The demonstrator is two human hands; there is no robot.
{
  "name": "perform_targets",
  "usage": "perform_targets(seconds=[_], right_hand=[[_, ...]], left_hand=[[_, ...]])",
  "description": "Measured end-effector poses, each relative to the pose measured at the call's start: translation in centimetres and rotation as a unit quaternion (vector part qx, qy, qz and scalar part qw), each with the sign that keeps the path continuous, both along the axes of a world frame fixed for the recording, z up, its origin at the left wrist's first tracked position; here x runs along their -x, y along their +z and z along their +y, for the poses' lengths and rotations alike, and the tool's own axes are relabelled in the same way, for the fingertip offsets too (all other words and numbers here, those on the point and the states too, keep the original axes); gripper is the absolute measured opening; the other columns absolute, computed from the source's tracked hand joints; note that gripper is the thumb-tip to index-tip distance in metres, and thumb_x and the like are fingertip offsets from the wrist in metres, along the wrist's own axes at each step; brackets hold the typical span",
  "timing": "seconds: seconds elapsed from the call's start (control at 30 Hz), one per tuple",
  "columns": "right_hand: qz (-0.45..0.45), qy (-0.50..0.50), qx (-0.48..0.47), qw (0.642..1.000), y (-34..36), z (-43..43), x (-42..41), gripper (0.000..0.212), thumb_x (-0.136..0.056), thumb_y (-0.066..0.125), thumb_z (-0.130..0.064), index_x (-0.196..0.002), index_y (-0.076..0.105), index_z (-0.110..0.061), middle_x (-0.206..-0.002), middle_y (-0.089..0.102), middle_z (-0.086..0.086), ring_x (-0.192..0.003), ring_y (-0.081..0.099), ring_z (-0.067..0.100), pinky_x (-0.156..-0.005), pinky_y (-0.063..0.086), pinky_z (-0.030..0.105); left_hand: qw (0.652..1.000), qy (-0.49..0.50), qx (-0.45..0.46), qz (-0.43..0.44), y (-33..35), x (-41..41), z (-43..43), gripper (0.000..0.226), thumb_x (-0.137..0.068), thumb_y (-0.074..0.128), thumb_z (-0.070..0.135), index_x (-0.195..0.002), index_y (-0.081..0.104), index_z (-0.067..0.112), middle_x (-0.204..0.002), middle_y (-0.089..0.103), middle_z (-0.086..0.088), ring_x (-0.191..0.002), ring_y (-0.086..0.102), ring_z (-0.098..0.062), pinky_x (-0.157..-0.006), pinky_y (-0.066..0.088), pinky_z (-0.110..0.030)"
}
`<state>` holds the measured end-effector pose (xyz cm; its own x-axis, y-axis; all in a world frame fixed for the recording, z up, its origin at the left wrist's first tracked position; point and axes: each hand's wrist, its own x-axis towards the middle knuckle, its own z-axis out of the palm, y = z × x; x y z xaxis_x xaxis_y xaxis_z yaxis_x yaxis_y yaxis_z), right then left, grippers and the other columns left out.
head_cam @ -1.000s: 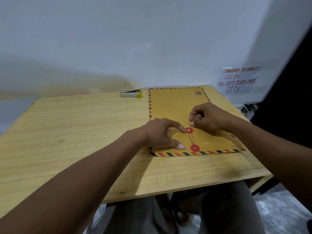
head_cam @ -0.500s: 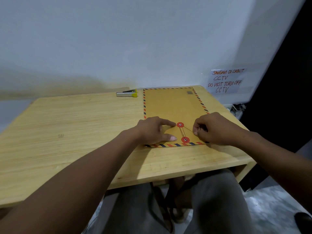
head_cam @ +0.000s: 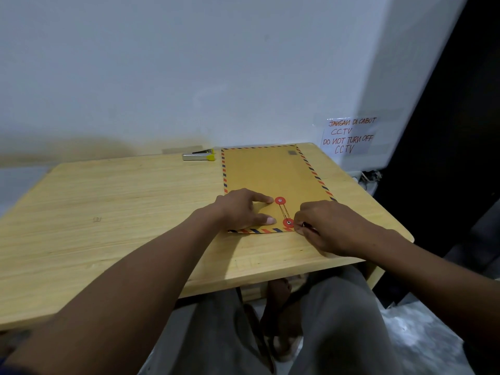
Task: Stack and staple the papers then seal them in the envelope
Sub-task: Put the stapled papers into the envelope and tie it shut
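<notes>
A stapler (head_cam: 198, 156) lies at the table's (head_cam: 108, 212) far edge. On the table's right half, the left hand (head_cam: 242, 211) presses the envelope (head_cam: 270, 177) flat (forefinger and thumb spread). The right hand (head_cam: 328, 230) pinches the string (head_cam: 284, 211) beside the lower red disc (head_cam: 288, 222).

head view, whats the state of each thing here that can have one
envelope: flat on the table, flap shut
string: strung between the red discs
left hand: fingers straight, pressing the flap
right hand: curled, pinching the string end
stapler: closed, lying untouched at the far edge
</notes>
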<state>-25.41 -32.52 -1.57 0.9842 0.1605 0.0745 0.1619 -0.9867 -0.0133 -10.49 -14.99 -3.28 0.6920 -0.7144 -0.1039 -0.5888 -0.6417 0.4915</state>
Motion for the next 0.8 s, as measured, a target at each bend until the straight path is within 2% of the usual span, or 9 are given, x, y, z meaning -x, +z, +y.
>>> perform_targets(seconds=[0.1, 0.2, 0.3, 0.5, 0.67, 0.8], right_hand=[[0.005, 0.0, -0.01, 1.0, -0.3, 0.7, -0.4, 0.019, -0.1, 0.049, -0.031, -0.103, 0.066, -0.025, -0.098, 0.06, -0.007, -0.084, 0.052, 0.014, -0.069, 0.044, 0.031], [0.019, -0.003, -0.026, 0.999, -0.5, 1.1, -1.0, 0.018, -0.099, 0.049, -0.029, -0.102, 0.066, -0.025, -0.099, 0.061, -0.006, -0.088, 0.055, 0.015, -0.074, 0.049, 0.033], [0.041, 0.01, -0.027, 0.999, 0.1, 1.1, -2.1, 0.016, -0.098, 0.05, -0.028, -0.096, 0.065, -0.025, -0.096, 0.058, -0.006, -0.086, 0.053, 0.015, -0.073, 0.049, 0.033], [0.078, 0.025, -0.014, 0.997, 0.9, 1.4, -5.5, 0.014, -0.096, 0.055, -0.023, -0.096, 0.068, -0.024, -0.096, 0.055, -0.004, -0.086, 0.053, 0.016, -0.068, 0.043, 0.03], [0.076, -0.026, -0.119, 0.99, 0.9, -0.4, -7.3, 0.008, -0.09, 0.067, -0.025, -0.09, 0.075, -0.025, -0.092, 0.062, -0.009, -0.086, 0.057, 0.01, -0.069, 0.044, 0.026], [-0.006, -0.058, -0.209, 0.976, -0.1, -2.6, -7.3, 0.005, -0.09, 0.068, -0.032, -0.086, 0.068, -0.028, -0.084, 0.065, -0.009, -0.078, 0.056, 0.007, -0.065, 0.039, 0.026]], left_hand=[[1.0, -0.001, 0.007, 0.006, 0.0, 0.0, 0.0, 0.063, -0.082, 0.07, 0.061, -0.141, 0.053, 0.044, -0.087, 0.054, 0.011, -0.088, 0.054, -0.016, -0.082, 0.041, -0.038], [0.999, 0.003, 0.029, 0.029, -0.4, -0.4, 0.1, 0.066, -0.08, 0.074, 0.057, -0.14, 0.054, 0.041, -0.086, 0.054, 0.009, -0.081, 0.056, -0.013, -0.074, 0.046, -0.031], [0.998, -0.005, 0.041, 0.048, -0.3, -0.8, 0.2, 0.07, -0.08, 0.079, 0.048, -0.142, 0.052, 0.031, -0.081, 0.052, 0.008, -0.071, 0.051, -0.008, -0.063, 0.041, -0.026], [0.993, -0.017, 0.063, 0.098, -0.3, -1.8, 0.7, 0.076, -0.076, 0.086, 0.038, -0.142, 0.052, 0.023, -0.085, 0.054, 0.002, -0.074, 0.052, -0.012, -0.07, 0.043, -0.026], [0.993, -0.027, 0.062, 0.095, 0.1, -1.6, 0.8, 0.077, -0.076, 0.085, 0.039, -0.144, 0.051, 0.025, -0.089, 0.055, 0.003, -0.075, 0.052, -0.009, -0.066, 0.041, -0.022], [0.994, -0.025, 0.056, 0.09, 0.6, -1.2, 1.0, 0.073, -0.075, 0.085, 0.042, -0.139, 0.054, 0.026, -0.089, 0.056, 0.006, -0.078, 0.053, -0.009, -0.072, 0.044, -0.026]])
